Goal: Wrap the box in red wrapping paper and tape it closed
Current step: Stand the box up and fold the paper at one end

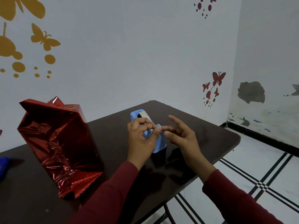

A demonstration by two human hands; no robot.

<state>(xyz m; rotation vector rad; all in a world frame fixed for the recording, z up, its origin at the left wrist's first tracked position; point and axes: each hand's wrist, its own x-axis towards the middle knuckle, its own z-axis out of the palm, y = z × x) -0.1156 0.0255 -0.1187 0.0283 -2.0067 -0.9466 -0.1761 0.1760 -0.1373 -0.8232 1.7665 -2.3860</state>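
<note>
The box [59,146] stood upright on the left part of the dark table [202,139], already covered in shiny red wrapping paper [53,135] that was crumpled along its front, with loose folded flaps sticking out at the top and at the bottom end nearest the camera. Well to its right, near the middle of the table, sat a light blue tape dispenser [159,143] with a pale roll of tape [143,115] in its far end. The left hand [142,138] was raised just in front of the dispenser, its fingers curled and the thumb and forefinger closed together in a narrow pinch at the cutter end; whether a strip of tape lay between them could not be told. The right hand [181,136] hovered just beside it, palm turned inward, fingers spread and mostly straight, holding nothing, one fingertip close to the left thumb. Both arms wore dark red sleeves [113,191]. A blue object [4,167] lay at the far left edge, partly out of view.
</note>
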